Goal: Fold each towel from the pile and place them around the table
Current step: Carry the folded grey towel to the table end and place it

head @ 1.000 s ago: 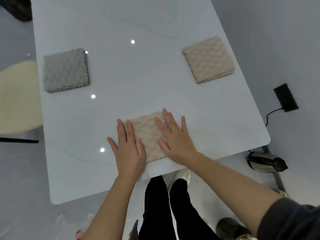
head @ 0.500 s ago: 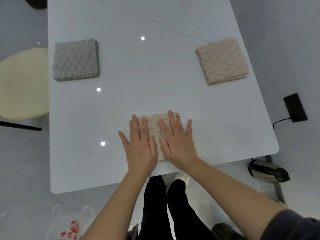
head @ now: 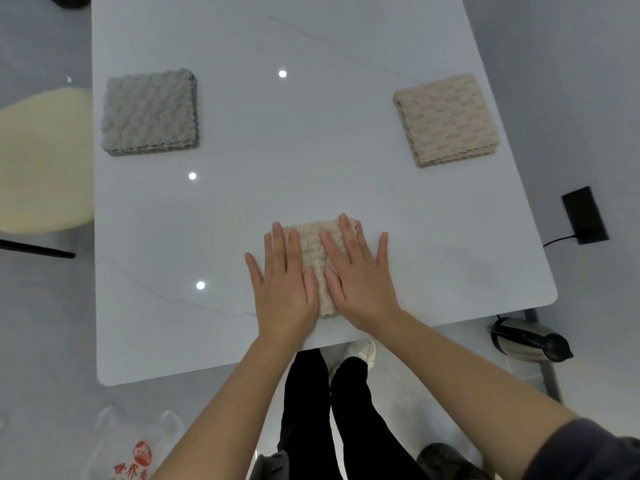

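Observation:
A folded beige towel lies near the front edge of the white table. My left hand and my right hand lie flat on it side by side, fingers spread, and cover most of it. A folded grey towel sits at the table's far left. A second folded beige towel sits at the far right. No pile of unfolded towels is in view.
A cream chair seat stands left of the table. On the floor are a black socket box with a cable, a steel kettle at the right, and a plastic bag at the lower left. My legs are under the table edge.
The hands have drawn closer together on the towel, so less of it shows between them. The view has shifted a little, moving the table rightward in frame.

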Demonstrator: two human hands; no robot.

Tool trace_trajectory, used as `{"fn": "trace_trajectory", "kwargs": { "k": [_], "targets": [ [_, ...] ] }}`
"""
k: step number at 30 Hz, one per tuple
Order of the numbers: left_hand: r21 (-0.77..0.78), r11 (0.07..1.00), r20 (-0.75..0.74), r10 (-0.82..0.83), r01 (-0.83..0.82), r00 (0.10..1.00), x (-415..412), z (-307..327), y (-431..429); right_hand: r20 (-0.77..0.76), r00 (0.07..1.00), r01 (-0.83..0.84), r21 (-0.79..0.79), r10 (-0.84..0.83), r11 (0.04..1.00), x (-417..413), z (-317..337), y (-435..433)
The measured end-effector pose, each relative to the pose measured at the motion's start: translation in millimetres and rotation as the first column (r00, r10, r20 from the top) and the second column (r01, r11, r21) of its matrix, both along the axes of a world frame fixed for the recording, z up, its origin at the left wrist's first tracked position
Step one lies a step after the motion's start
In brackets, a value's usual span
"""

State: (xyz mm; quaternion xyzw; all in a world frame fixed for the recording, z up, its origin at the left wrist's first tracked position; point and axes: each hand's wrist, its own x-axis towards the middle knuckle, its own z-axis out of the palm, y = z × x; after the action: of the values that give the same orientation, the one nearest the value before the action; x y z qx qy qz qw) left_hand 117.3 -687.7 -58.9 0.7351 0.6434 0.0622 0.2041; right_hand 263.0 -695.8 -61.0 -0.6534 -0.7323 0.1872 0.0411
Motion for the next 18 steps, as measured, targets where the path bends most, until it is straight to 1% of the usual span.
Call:
{"fn": "trace_trajectory", "kwargs": {
  "k": [2,4,6,8,9,11,13,14,16,18],
  "targets": [
    [0.009,0.996,0.071,-0.089,0.088,0.994,-15,6,6,-0.014,0.999,-0.046,0.011,0.046,0.999,10,7,-1],
    [0.073,0.973,0.13,-0.226,0.218,0.965,-39,13,21,0.0,0.991,-0.131,0.05,0.131,0.99,28,16,-4],
    [0.128,0.931,0.083,-0.352,0.341,0.932,-58,18,47,0.077,0.954,-0.298,0.12,0.29,0.947,44,24,-9],
    [0.145,0.869,0.016,-0.479,0.472,0.877,-64,23,77,0.165,0.86,-0.508,0.188,0.483,0.841,52,25,-12],
    [0.146,0.82,-0.017,-0.558,0.554,0.83,-61,24,92,0.193,0.8,-0.599,0.216,0.567,0.771,51,23,-13],
    [0.139,0.688,-0.074,-0.71,0.712,0.7,-50,26,116,0.225,0.674,-0.737,0.26,0.704,0.624,41,16,-11],
    [0.127,0.546,-0.101,-0.823,0.828,0.559,-35,23,133,0.247,0.555,-0.826,0.279,0.794,0.49,28,8,-8],
    [0.116,0.479,-0.11,-0.865,0.87,0.49,-28,21,139,0.266,0.505,-0.856,0.272,0.821,0.439,24,4,-5],
    [0.091,0.359,-0.134,-0.92,0.929,0.368,-19,14,146,0.294,0.454,-0.886,0.247,0.841,0.392,20,0,2],
    [0.077,0.287,-0.146,-0.944,0.955,0.296,-15,6,147,0.286,0.432,-0.899,0.212,0.856,0.383,21,-4,10]
  ]
}}
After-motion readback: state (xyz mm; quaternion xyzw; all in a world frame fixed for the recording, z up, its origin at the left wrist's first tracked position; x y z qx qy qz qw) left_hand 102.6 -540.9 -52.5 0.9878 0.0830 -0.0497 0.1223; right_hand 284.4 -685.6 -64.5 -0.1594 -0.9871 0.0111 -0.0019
